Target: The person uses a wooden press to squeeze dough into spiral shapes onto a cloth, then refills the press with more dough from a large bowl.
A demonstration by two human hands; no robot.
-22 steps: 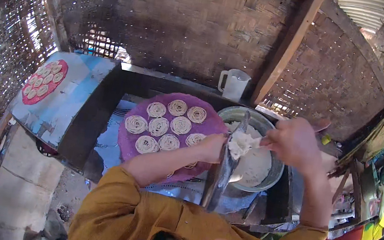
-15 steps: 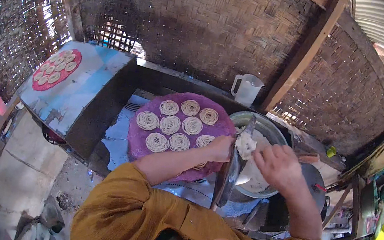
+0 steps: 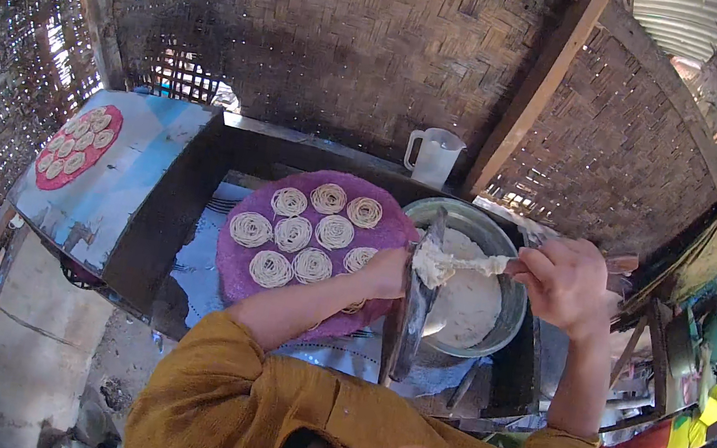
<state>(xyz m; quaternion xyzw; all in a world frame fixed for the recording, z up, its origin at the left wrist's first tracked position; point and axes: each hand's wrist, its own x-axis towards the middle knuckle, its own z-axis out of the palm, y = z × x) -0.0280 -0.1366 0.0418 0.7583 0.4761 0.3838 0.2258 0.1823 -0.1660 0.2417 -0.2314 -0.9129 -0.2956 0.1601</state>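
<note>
1. Reference: clock face centred on the green-grey basin (image 3: 507, 334), twelve away from the wearer.
2. Subject: pale dough (image 3: 432, 266), located at nine o'clock on a dark, narrow tool (image 3: 413, 322) that crosses the basin's side from eleven to seven. A strip of it stretches towards two o'clock.
3. Right hand (image 3: 567, 281), three o'clock: fingers drawn narrow on the strip's outer end. Whether a utensil lies inside the strip cannot be told.
4. Left hand (image 3: 390, 271), nine o'clock: against the tool's left side; fingertips hidden, so their grip cannot be told.
5. Handling, as judged: light, soft and sticky, likely to tear or sag if pulled thin. Best hold is the thick lump beside the tool; the thin strip gives poor purchase.
6. Surroundings: pale mix (image 3: 469, 307) inside the basin; purple tray (image 3: 346, 186) at nine o'clock bearing coiled nests (image 3: 292, 234), which look fragile; translucent jug (image 3: 437, 157) at eleven.
</note>
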